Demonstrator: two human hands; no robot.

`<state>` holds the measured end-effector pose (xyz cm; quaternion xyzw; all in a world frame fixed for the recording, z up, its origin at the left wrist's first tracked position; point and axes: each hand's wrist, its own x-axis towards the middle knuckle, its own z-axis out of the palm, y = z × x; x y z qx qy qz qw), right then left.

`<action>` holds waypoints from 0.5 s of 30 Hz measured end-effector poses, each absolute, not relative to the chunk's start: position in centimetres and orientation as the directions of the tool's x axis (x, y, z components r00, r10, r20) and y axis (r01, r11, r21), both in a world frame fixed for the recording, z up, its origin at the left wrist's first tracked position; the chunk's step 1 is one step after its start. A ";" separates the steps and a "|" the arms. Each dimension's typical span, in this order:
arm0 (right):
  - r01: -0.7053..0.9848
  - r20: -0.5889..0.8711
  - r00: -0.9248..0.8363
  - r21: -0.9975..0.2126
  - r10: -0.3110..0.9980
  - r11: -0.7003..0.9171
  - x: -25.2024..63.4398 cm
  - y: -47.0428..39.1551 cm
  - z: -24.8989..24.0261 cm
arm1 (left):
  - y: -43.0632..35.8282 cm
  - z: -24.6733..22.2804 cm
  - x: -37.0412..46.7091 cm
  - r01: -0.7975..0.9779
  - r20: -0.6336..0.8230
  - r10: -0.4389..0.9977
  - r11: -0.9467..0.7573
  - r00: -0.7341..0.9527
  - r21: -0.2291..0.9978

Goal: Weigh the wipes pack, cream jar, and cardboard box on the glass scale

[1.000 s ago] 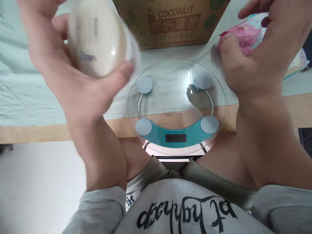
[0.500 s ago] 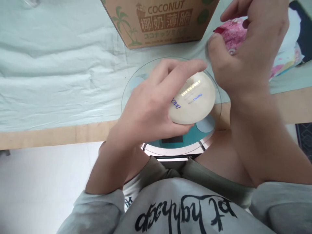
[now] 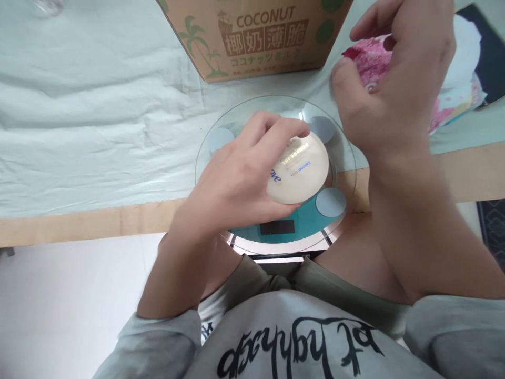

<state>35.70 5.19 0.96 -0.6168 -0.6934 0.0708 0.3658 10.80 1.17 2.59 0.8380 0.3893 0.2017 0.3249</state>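
Left hand [image 3: 239, 176] grasping a pale bottle [image 3: 302, 171] over the scale [image 3: 310, 223].
The bottle's lettering reads "ove" and "Derma" (some is covered); beyond the scale, a box [image 3: 266, 42] says "COCONUT 椰奶薄脆"; right of the scale, the right hand [image 3: 398, 89] hangs loose, thumb and fingers apart, near a pink packet [image 3: 373, 58].

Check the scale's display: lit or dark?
Dark: on the glass scale, the display is a black panel with no digits visible.
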 end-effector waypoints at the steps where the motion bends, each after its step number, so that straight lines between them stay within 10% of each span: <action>1: 0.785 0.432 0.024 -0.566 0.902 0.251 35.7 5.3 0.7 | 1.2 2.6 10.7 0.512 0.089 0.784 -0.482 0.614 0.711; 9: 0.559 0.302 0.059 -0.800 0.951 0.219 35.8 5.8 -1.1 | 3.2 2.6 8.5 0.306 0.203 0.658 -0.572 0.725 0.761; 15: 0.470 0.220 0.159 -0.874 0.962 0.122 36.8 6.0 -1.9 | 6.5 0.2 6.3 0.171 0.511 0.851 -0.490 -0.118 0.855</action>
